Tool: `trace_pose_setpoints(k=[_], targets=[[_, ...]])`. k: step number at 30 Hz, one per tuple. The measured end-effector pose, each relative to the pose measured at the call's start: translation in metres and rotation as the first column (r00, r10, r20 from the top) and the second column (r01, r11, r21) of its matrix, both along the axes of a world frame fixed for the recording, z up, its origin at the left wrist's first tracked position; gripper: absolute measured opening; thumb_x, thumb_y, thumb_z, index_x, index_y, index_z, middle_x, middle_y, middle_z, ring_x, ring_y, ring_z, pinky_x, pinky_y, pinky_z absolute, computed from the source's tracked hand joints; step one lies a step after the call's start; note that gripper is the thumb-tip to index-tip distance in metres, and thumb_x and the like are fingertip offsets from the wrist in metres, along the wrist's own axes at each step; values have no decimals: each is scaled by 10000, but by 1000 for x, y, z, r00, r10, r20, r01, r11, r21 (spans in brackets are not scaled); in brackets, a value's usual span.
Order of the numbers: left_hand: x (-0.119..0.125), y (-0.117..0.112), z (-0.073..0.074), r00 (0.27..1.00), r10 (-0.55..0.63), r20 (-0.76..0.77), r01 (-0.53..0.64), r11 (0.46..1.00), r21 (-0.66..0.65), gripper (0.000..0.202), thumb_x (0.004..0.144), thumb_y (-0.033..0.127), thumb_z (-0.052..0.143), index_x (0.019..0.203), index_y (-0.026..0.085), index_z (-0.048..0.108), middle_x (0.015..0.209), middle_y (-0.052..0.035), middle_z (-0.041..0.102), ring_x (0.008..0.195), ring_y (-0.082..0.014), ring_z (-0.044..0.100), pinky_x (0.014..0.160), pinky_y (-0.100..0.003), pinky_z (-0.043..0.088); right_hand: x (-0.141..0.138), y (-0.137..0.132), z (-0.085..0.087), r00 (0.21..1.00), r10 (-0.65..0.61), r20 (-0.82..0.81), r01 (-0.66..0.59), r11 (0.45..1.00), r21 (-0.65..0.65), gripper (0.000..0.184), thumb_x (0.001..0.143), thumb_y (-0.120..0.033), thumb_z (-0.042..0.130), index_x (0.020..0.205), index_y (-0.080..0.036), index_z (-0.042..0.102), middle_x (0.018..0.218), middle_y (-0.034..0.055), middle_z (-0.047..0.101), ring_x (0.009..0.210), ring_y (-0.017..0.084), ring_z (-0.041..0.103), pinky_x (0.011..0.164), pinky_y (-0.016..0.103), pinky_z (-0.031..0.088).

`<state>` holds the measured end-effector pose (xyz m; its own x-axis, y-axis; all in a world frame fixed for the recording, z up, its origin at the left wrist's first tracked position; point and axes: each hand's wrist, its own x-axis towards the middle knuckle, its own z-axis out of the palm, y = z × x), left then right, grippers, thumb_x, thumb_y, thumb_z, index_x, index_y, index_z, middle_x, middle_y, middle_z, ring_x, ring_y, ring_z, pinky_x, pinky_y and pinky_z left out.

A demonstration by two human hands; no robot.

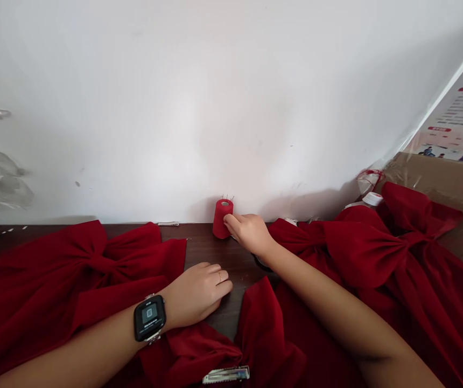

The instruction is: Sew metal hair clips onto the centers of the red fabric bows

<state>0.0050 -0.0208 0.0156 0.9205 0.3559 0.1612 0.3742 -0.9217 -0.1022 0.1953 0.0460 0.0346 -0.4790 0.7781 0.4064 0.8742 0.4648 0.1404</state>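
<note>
A red thread cone (222,222) stands upright near the back of the dark wood table (211,249), with several pins sticking out of its top. My right hand (248,234) is at its right side, fingertips against it, and whether they grip it is unclear. My left hand (199,290) rests on the table with curled fingers, holding nothing. It wears a ring, and a smartwatch (149,318) sits on that wrist. Large red fabric bows lie to the left (49,275) and right (371,248), and my forearms rest over them.
A metal hair clip (226,374) lies on red fabric at the bottom. A small dark round object (261,263) sits partly hidden under my right wrist. A white wall (199,108) rises behind the table. Cardboard (449,186), a white bottle top (372,199) and a printed poster (457,118) are at the right.
</note>
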Motion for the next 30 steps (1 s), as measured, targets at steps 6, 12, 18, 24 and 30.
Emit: trace_pose_setpoints(k=[6,12,18,24,30], targets=[[-2,4,1,994,85,68,-76,990,-122,157,906,122,474,861,190,608,829,-28,649,780,-199,565,693,-323,417,4,4,0,1000,-9,23,9,999,33,228,995,-243,374,994,-144,579,805,58,715,605,157,596,518,291,190],[-4,8,0,988,114,101,-95,980,-173,176,912,130,459,858,189,617,829,-31,647,776,-194,563,684,-305,418,10,5,-1,996,54,72,-59,996,69,256,995,-212,377,1113,-173,600,815,48,701,627,148,577,552,288,243],[-3,6,2,992,100,80,-86,984,-155,178,915,132,457,861,183,619,829,-38,652,766,-198,555,677,-313,412,15,7,-3,975,177,135,-184,982,43,313,963,-140,447,1232,-206,593,799,44,678,627,137,540,598,291,279],[-2,7,1,994,95,59,-85,986,-146,167,911,126,462,862,178,613,829,-39,646,768,-206,551,683,-326,415,14,9,-4,974,201,108,-201,979,-9,256,948,-77,399,982,-152,641,788,55,671,661,150,537,620,296,270],[-1,7,1,993,99,62,-89,985,-149,168,916,133,458,867,185,610,822,-39,641,767,-210,554,672,-327,415,17,12,-2,988,149,-26,-151,984,-98,211,975,-160,359,1032,-137,560,837,62,678,645,156,531,596,269,269]])
